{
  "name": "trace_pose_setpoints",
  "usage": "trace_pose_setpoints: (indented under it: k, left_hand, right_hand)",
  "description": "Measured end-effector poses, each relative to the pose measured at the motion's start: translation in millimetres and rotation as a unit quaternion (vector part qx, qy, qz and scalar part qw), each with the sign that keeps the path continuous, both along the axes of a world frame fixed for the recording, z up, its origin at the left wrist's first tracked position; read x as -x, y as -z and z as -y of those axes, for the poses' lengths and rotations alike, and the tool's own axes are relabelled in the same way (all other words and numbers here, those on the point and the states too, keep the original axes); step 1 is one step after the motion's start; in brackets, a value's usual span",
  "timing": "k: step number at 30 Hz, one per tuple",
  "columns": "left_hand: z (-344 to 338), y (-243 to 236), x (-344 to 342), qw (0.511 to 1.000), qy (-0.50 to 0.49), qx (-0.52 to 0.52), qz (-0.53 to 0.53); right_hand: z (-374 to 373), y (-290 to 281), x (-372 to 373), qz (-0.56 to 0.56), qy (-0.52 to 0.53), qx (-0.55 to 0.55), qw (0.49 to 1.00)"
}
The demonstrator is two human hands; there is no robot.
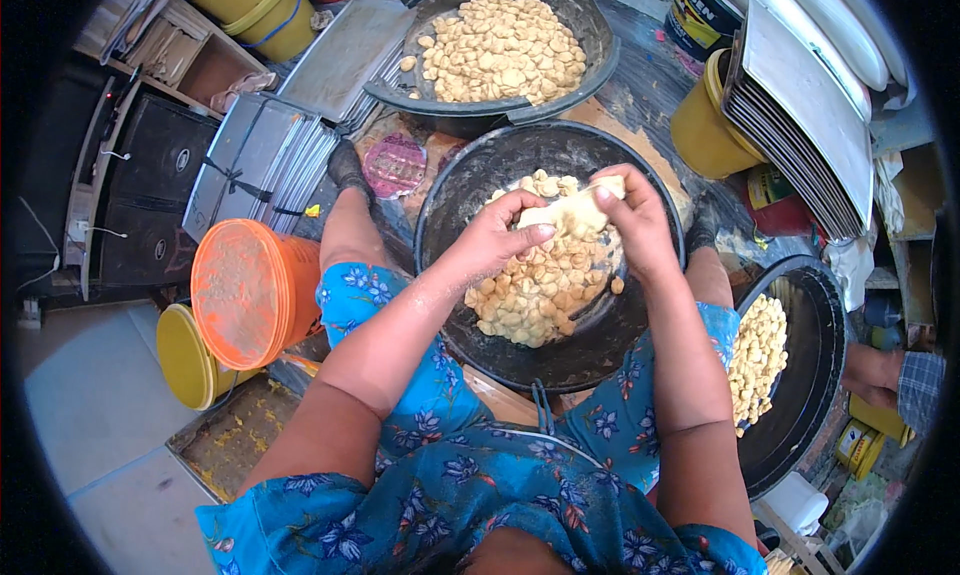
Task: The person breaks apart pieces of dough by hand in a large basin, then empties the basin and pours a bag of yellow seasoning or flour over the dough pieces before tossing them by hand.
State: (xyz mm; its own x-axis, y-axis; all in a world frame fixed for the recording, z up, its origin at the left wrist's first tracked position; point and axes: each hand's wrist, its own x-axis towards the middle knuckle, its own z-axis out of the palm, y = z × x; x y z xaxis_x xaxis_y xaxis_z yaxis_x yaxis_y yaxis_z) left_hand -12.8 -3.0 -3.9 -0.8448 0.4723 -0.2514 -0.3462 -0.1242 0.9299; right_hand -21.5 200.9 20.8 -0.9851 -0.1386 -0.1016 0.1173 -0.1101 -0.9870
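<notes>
Nearest us is blue floral clothing [470, 490]; beyond it the legs spread around a black basin [452, 210], presumably so that whatever drops is caught. Above the basin, between both hands, we see a pale lump of dough [575, 215]. The left hand [495, 237] is partly closed, pinching one end between thumb and curled fingers. The right hand [642, 223] grips the other end, its thumb in front; we cannot make out every finger behind. Two-ended holding, we judge, supports so soft a piece. Below lie loose pale pieces [530, 305] in the basin. To the right, a tub [808, 375] of similar pieces sits close, perhaps for easy reach; farthest, another tub [450, 106] holds a heap.
</notes>
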Motion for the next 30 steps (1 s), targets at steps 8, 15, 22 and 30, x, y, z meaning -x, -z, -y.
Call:
trace_pose_setpoints:
  k: [8, 15, 22, 30]
  left_hand:
    - [19.4, 10.1, 12.3, 0.991, -0.124, 0.055, 0.002]
    - [1.3, 16.4, 1.0, 0.993, -0.006, 0.078, -0.09]
    - [1.5, 0.5, 2.2, 0.999, -0.028, -0.031, -0.023]
    - [7.4, -3.9, 5.3, 1.0, -0.008, 0.009, -0.013]
  right_hand:
    - [-49.2, -10.8, 22.1, -0.033, 0.207, 0.152, 0.966]
    - [-0.5, -1.6, -0.4, 0.104, -0.029, 0.162, 0.981]
    - [9.7, -7.1, -1.7, 0.044, -0.055, 0.019, 0.997]
    - [-8.5, -2.7, 11.0, 0.036, 0.109, 0.172, 0.978]
